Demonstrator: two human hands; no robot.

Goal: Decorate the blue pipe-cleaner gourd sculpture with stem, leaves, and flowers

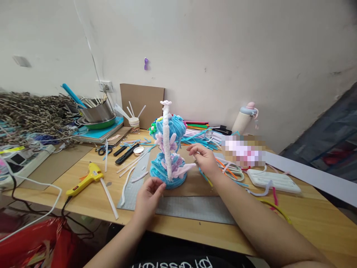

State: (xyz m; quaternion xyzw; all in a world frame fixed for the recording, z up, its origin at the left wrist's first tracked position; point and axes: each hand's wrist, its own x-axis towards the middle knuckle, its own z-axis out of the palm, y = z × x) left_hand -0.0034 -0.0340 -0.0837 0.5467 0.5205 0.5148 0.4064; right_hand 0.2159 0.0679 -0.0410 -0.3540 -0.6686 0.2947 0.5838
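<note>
One blue fuzzy craft (167, 149) stands on a brown board (196, 188), partly hidden behind its white stem (166, 136). Left hand (149, 193) at its base, thumb near forefinger; right hand (205, 158) beside the lilac strip (182, 171), fingers curled; cannot tell whether either pinches anything. Farther out, pixelation obscures a patch (244, 149) at right; red bag (63, 242) cut off lower left.

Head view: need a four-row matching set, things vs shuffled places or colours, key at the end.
Things
1. left hand
2. glue gun
3. fuzzy sculpture
4. bottle

Places or colours
A. yellow, lying on the table
B. pale body, pink top
C. beside the sculpture's base
D. mostly blue, with a white post

Pairs: 1-C, 2-A, 3-D, 4-B
</note>
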